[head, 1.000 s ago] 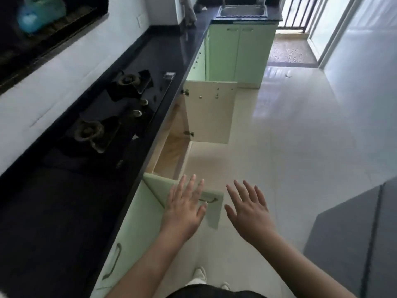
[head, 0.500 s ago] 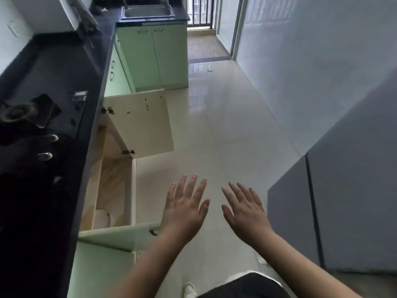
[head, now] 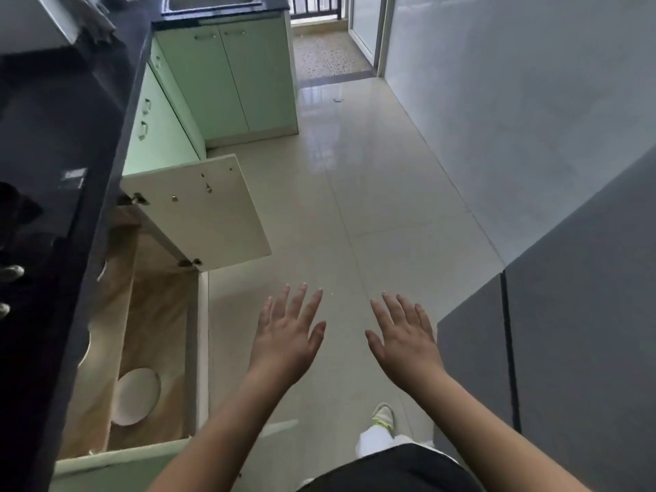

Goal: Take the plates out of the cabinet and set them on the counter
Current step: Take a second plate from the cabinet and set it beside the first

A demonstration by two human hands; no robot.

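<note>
Left hand (head: 285, 340) and right hand (head: 403, 337) at lower centre of frame, fingers spread, grasping nothing, above the floor (head: 355, 193). White plate (head: 136, 395) at lower left, inside open cabinet (head: 156, 314), under dark counter (head: 53, 143).

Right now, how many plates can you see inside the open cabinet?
3. One whole plate lies on the cabinet floor near the front. Two more plate edges peek out from under the counter. Others may be hidden beneath it.
</note>
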